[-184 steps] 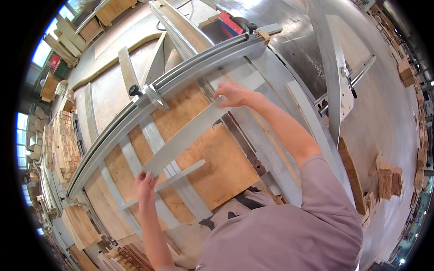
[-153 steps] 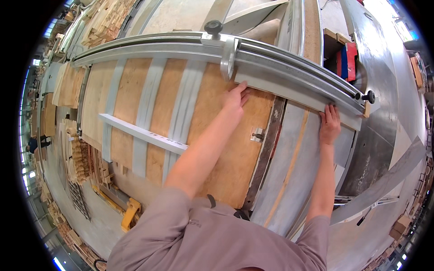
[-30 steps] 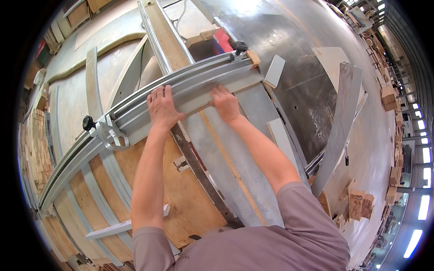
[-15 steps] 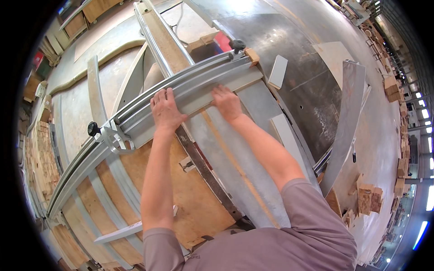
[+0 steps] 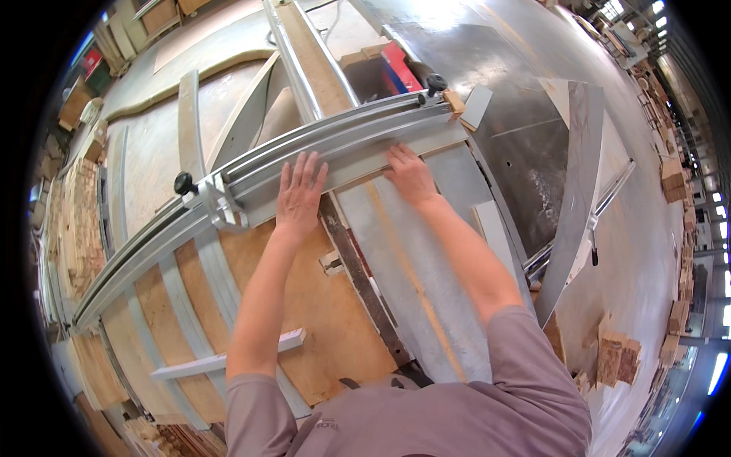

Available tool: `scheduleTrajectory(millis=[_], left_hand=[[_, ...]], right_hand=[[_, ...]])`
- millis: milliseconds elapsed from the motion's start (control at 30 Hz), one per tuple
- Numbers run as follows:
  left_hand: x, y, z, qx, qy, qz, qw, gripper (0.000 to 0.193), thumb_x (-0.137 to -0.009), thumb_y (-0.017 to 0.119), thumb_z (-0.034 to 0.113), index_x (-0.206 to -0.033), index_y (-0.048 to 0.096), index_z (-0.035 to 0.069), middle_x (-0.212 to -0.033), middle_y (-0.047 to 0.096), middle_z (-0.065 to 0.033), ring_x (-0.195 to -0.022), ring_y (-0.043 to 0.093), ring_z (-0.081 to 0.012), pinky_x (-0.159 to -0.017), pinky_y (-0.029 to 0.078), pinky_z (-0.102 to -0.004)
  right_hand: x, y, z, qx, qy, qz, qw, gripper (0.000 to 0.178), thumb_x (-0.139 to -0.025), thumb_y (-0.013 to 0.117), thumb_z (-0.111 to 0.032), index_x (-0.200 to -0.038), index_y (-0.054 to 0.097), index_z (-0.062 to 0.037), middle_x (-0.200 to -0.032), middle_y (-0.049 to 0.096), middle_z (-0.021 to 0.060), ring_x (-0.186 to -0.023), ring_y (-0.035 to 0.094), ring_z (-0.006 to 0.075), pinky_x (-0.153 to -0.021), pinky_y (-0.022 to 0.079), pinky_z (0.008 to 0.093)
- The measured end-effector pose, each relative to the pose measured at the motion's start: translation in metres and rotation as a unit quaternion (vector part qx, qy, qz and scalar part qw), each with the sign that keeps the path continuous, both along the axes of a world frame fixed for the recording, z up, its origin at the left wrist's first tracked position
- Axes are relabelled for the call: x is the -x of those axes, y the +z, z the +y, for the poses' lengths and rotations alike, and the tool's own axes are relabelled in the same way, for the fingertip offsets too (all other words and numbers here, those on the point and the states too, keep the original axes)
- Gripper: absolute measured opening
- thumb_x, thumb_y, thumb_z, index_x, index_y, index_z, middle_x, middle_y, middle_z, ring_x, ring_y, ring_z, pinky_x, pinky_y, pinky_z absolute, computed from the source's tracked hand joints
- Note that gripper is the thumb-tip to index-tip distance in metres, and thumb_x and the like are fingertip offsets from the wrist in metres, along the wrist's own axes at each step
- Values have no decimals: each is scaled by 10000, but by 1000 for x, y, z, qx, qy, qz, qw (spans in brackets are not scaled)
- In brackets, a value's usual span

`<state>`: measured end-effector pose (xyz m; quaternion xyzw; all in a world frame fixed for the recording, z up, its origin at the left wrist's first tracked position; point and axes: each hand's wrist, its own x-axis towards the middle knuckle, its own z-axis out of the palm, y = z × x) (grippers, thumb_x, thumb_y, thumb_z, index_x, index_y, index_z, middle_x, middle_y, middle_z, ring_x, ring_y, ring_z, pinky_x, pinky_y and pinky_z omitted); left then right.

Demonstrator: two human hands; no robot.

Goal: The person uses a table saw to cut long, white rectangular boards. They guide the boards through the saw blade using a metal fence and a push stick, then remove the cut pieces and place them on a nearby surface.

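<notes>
A long pale grey board (image 5: 440, 143) lies along the aluminium fence (image 5: 358, 128) of what looks like a sliding table saw. My left hand (image 5: 299, 196) rests flat on the board, its fingers stretched toward the fence and a little apart. To its right, my right hand (image 5: 411, 175) lies over the board's near edge, fingers extended on its face and wrapped round nothing. Beneath the right forearm is the grey metal table (image 5: 426, 251). A dark slotted strip (image 5: 358, 270) runs from near the left hand toward my body, beside a plywood surface (image 5: 312, 335).
A clamp-like stop with a black knob (image 5: 185, 183) sits on the fence's left. Another black knob (image 5: 435, 82) and a wood block (image 5: 454, 103) are at its right end. A white strip (image 5: 228, 356) lies across the plywood. Offcuts (image 5: 618, 358) lie at right.
My left hand has straightened its fingers and drawn its thumb in, now flatter on the board. My right hand stays at the board's near edge. The whole view has shifted slightly.
</notes>
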<state>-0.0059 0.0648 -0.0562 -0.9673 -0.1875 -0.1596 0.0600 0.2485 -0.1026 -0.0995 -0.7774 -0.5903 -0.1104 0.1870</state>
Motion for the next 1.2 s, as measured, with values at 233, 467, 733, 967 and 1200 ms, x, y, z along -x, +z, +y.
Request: scheduleTrajectory(millis=[233,467,733,967,1200], left_hand=[[25,-8,-9,12,-38,-62,997,485,-882,608,47,-1366,610,82,-1573,427,-188,-1481,380,-368,-1216,299,-538],[82,41,-118,202,31,88,975,790,-736,757,80,-1469,513,247,-1385,548,-234,-1214,564,-414,-984,461,-549],[89,76,-161,522,128,197,820,599,-665,778,197,-1193,615,-34,-1060,697,-204,-972,677,-340,-845,537,-405],[159,89,-194,711,81,-71,695,652,-665,826,183,-1251,617,-12,-972,657,-67,-844,621,-176,-749,507,-316],[327,164,-153,612,96,-308,722,684,-719,842,208,-1318,598,-17,-1026,669,-80,-919,614,-155,-823,514,-317]], right_hand=[[55,41,-220,-24,-192,32,981,516,-809,781,-113,-1301,628,-79,-1446,567,146,-1328,516,370,-1080,457,491],[158,47,-443,186,-438,82,876,726,-845,792,-370,-1438,539,-37,-1468,515,225,-1344,480,409,-1131,391,506],[148,63,-491,210,-443,127,862,709,-762,844,-434,-1279,621,-3,-1251,623,224,-1132,624,375,-949,511,480],[139,85,-491,112,-341,265,895,689,-751,827,-381,-1261,600,24,-970,664,176,-974,673,325,-849,542,441],[269,193,-410,-49,-244,578,777,875,-798,797,-191,-1542,376,-4,-1040,664,122,-881,672,170,-811,566,335]])
